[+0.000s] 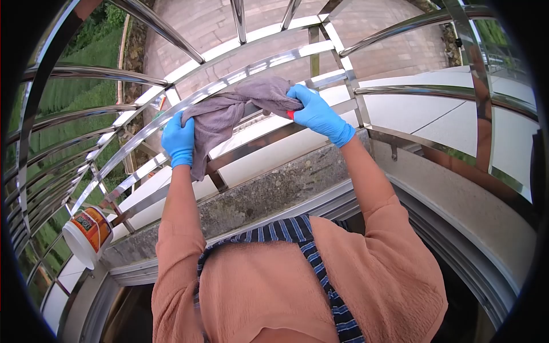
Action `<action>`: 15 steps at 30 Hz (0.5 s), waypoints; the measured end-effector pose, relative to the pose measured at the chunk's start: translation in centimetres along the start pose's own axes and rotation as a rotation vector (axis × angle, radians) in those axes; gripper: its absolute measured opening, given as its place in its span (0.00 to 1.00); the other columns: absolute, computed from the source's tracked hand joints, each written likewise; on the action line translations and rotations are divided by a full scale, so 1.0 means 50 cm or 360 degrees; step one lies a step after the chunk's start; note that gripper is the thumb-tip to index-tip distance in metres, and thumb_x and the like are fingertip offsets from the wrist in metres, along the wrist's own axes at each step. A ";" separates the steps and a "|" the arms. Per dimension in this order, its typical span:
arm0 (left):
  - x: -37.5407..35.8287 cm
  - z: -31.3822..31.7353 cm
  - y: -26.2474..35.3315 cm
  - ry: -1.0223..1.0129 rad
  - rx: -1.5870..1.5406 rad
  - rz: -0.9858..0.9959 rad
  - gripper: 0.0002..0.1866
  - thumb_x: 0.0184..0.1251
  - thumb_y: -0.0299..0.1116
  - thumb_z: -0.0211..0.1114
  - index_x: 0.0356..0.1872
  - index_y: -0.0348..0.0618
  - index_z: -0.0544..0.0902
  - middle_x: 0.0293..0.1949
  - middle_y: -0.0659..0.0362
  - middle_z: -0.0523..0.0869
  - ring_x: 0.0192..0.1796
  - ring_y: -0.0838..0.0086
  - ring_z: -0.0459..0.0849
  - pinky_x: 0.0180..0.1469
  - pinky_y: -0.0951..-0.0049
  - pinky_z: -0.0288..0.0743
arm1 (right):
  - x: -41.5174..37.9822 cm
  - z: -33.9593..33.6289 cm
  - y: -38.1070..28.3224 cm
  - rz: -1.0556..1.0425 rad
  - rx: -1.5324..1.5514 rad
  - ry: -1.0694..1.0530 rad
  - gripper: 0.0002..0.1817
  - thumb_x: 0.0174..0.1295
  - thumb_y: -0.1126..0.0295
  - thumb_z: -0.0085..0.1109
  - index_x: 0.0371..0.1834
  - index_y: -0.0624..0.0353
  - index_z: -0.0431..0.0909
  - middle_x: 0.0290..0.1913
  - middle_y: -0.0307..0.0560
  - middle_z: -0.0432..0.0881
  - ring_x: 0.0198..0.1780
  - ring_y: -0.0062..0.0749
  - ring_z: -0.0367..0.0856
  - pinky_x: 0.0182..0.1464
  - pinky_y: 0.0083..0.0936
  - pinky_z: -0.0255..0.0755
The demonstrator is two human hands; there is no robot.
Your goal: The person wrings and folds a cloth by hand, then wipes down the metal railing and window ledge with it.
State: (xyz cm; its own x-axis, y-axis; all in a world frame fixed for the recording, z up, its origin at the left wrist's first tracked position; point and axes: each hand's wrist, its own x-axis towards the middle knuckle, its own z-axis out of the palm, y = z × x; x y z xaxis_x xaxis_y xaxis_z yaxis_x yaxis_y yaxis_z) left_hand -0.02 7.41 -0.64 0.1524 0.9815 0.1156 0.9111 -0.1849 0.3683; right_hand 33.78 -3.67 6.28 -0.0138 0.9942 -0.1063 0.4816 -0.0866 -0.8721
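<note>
A greyish-purple cloth [216, 117] is stretched and twisted between my two hands, above the metal rails in front of me. Its left end hangs down below my left hand [178, 142], which wears a blue glove and is closed around the fabric. Also in a blue glove, my right hand [321, 115] grips the other end of the cloth higher up on the right. A small red piece [290, 115] shows beside the right fingers; what it belongs to is hidden. Part of a shiny rail [257, 67] runs just behind the cloth.
A white bucket with an orange label [91, 226] hangs or stands at the left near the bars. Below the cloth runs a stained concrete ledge [274, 177], with window tracks [457, 246] closer to me. Paving [189, 28] and grass lie far below, outside the bars.
</note>
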 end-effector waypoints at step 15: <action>-0.002 0.001 -0.007 0.0006 0.0098 0.0034 0.17 0.56 0.46 0.64 0.43 0.50 0.86 0.40 0.55 0.87 0.41 0.59 0.85 0.46 0.62 0.77 | -0.168 0.027 0.016 0.0624 0.0080 0.0152 0.29 0.49 0.61 0.70 0.55 0.57 0.76 0.35 0.48 0.82 0.39 0.42 0.81 0.48 0.33 0.73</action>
State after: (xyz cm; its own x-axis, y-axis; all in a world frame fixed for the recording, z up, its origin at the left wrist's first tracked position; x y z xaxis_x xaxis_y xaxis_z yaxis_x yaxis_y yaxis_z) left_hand -0.32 7.37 -0.83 0.1708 0.9771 0.1266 0.9295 -0.2024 0.3082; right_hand 33.10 -12.17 5.83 0.2453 0.8864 -0.3927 0.3908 -0.4611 -0.7967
